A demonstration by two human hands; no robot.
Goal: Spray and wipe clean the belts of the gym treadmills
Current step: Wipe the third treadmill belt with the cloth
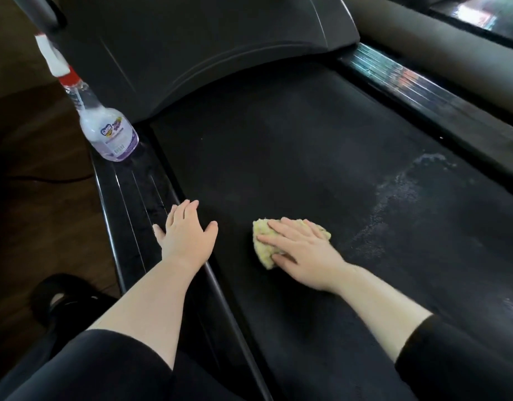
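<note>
The belt [278, 169] of the treadmill runs lengthwise away from the person toward the motor hood [191, 47], and a yellow cloth [264, 251] lies on it near its left half. The right hand [304, 250] lies flat on top of the cloth, fingers straight and spread, pressing it down on the belt rather than curling round it. The left hand [185, 235], to the left of the cloth, is also flat with fingers extended. It holds nothing and rests where the belt's edge meets the left side rail [133, 183], apparently as a brace.

A pale wet streak [394, 198] of spray lies to the right of the cloth and beyond it. It slants from close beside the right side rail [423, 94] back toward the person, and its long axis crosses the belt at an angle. The cloth sits apart from it, on belt that looks dry. The right hand is clearly the nearer one, so the coming stroke probably has to carry the cloth rightward and forward into the streak, then follow it along.

The spray bottle [110, 134] stands upright on the left side rail, well ahead and left of the cloth, with neither hand on it.
</note>
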